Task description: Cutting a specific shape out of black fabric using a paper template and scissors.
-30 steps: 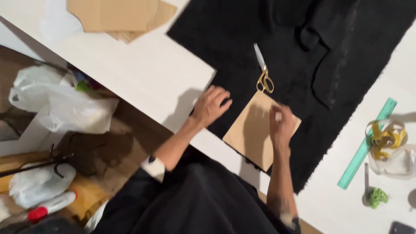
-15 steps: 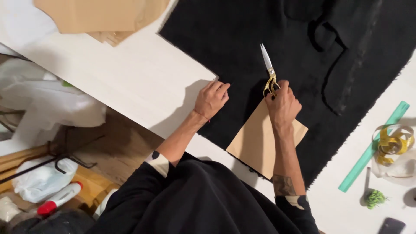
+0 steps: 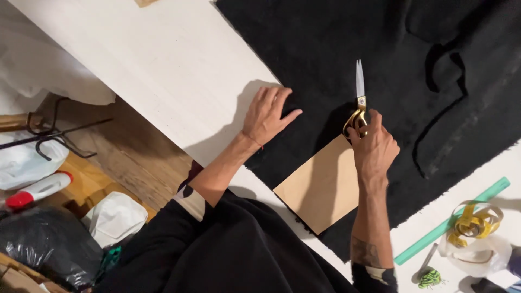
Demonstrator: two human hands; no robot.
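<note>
My right hand (image 3: 373, 147) grips the gold handles of a pair of scissors (image 3: 358, 96), whose closed silver blades point away from me over the black fabric (image 3: 347, 49). A brown paper pattern piece (image 3: 321, 185) lies on the fabric just below that hand. My left hand (image 3: 267, 115) rests flat, fingers apart, on the fabric's left edge where it meets the white table (image 3: 163, 59).
A green ruler (image 3: 453, 221), a coiled yellow tape measure (image 3: 475, 219) and a small green item (image 3: 430, 279) lie at the right. Left of the table, the wooden floor holds white bags (image 3: 114, 217), a black bag (image 3: 43, 244), and a red-capped white bottle (image 3: 38, 190).
My right hand moved up from the brown paper to the scissors and took hold of their handles. The left hand stayed on the fabric edge. The view shifted.
</note>
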